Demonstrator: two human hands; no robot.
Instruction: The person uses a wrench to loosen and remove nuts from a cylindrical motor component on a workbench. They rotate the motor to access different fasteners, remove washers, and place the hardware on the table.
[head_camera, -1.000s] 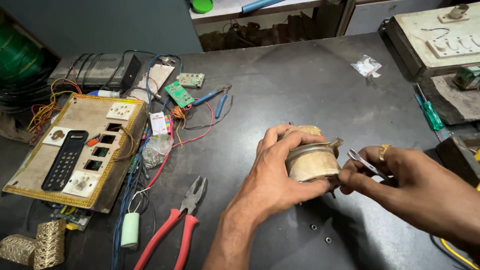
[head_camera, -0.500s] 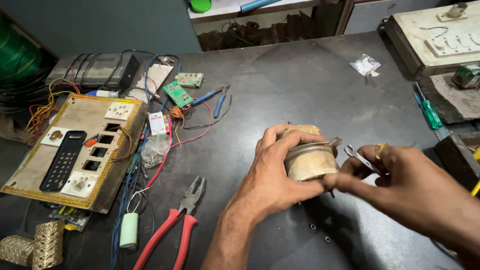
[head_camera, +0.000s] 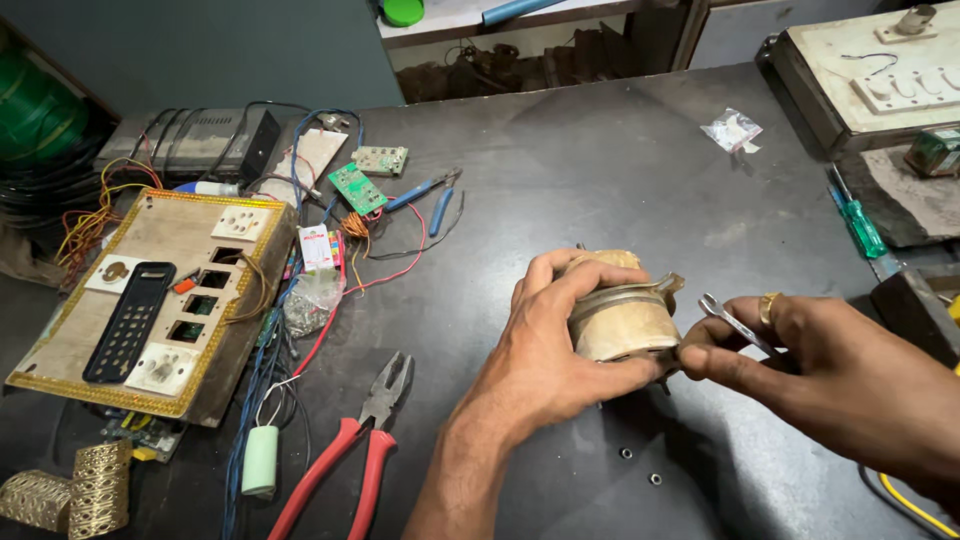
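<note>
- My left hand (head_camera: 560, 350) is wrapped around a round, dusty metal drum (head_camera: 622, 318), holding it just above the dark table (head_camera: 560, 190).
- My right hand (head_camera: 800, 350) pinches a small spanner (head_camera: 735, 322) between thumb and fingers, its tip right beside the drum's edge.
- The two hands sit close together, meeting at the drum.
- Red-handled pliers (head_camera: 350, 450) lie to the left, near a bundle of wires (head_camera: 270, 360).
- A wooden switch board (head_camera: 150, 300) rests at the far left, and a green screwdriver (head_camera: 858, 222) lies well apart on the right.
</note>
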